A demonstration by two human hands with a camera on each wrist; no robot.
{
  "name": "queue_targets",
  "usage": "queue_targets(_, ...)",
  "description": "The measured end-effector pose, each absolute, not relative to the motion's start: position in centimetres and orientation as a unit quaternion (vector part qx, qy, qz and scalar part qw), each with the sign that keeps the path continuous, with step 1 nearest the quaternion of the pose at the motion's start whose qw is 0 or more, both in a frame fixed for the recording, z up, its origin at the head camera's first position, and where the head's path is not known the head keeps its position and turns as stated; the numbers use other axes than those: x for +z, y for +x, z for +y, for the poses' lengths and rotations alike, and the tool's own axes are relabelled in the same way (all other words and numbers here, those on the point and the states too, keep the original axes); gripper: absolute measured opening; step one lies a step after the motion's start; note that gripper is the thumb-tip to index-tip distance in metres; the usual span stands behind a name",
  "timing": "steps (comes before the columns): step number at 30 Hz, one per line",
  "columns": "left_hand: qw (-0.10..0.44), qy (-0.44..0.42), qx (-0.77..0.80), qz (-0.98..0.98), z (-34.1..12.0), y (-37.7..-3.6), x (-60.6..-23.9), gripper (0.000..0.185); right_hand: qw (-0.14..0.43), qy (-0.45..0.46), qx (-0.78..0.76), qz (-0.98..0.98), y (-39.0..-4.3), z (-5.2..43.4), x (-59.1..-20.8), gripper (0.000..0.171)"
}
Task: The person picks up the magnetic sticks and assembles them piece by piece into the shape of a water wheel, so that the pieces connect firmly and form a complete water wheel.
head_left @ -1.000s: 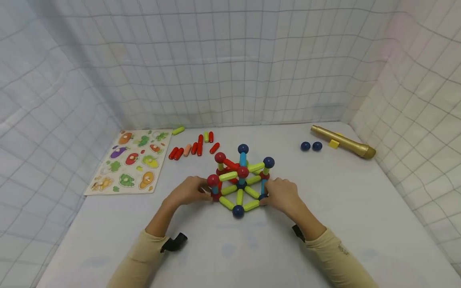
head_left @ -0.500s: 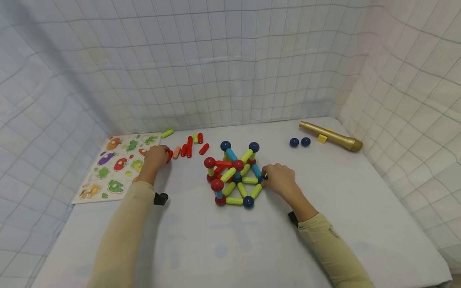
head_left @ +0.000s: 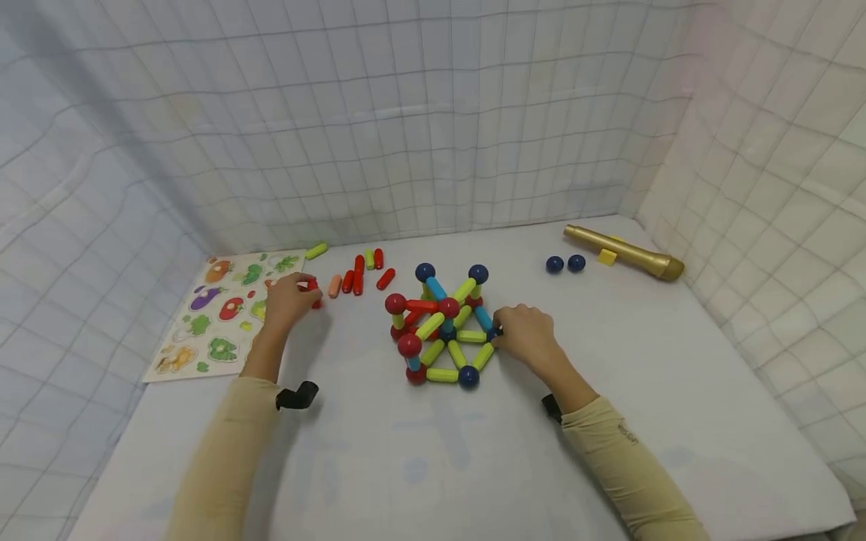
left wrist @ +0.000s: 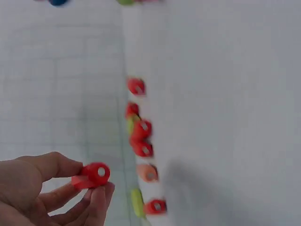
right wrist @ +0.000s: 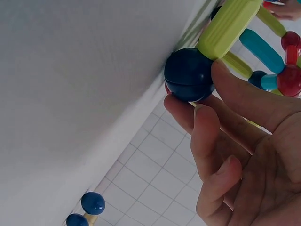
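My left hand (head_left: 287, 300) is at the left end of a loose group of rods, by the picture board. Its thumb and fingers pinch a short red magnetic rod (left wrist: 96, 174), seen end-on in the left wrist view. In the middle of the table stands a frame of magnetic rods and balls: lime rods (head_left: 443, 375) spread from its hub, with red balls (head_left: 409, 346) and blue balls (head_left: 478, 273) raised on uprights. At the frame's right corner, my right hand (head_left: 524, 334) holds a dark blue ball (right wrist: 188, 75) between thumb and fingers; a lime rod (right wrist: 228, 28) joins that ball.
Several red rods (head_left: 358, 275), a peach rod (head_left: 334, 285) and lime rods (head_left: 316, 251) lie at the back left. The vegetable picture board (head_left: 223, 323) is on the left. Two loose blue balls (head_left: 555, 264) and a gold tube (head_left: 625, 252) with yellow pieces (head_left: 607, 257) lie at the back right.
My left hand has left the frame, moved left and picked up a red rod. The frame has turned anticlockwise, with my right hand still at its right side. The head view has shifted slightly.
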State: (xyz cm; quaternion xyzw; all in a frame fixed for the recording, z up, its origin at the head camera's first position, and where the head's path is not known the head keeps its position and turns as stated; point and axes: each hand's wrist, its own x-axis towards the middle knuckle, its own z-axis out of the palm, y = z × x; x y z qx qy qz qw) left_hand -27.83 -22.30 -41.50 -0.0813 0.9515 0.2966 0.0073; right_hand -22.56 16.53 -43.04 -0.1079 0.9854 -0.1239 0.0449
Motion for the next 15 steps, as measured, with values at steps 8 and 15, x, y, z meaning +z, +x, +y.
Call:
queue_targets(8,0.142,-0.050,0.660,0.736,-17.0,-21.8,-40.9,0.058,0.057,-0.105,-0.122,0.985,-22.7,16.4,-43.2,0.029)
queue_targets(15,0.191,-0.119,0.774,0.592,-14.6,-20.5,-41.3,0.056,0.056,-0.106,-0.124,0.985,-22.7,16.5,-43.5,0.030)
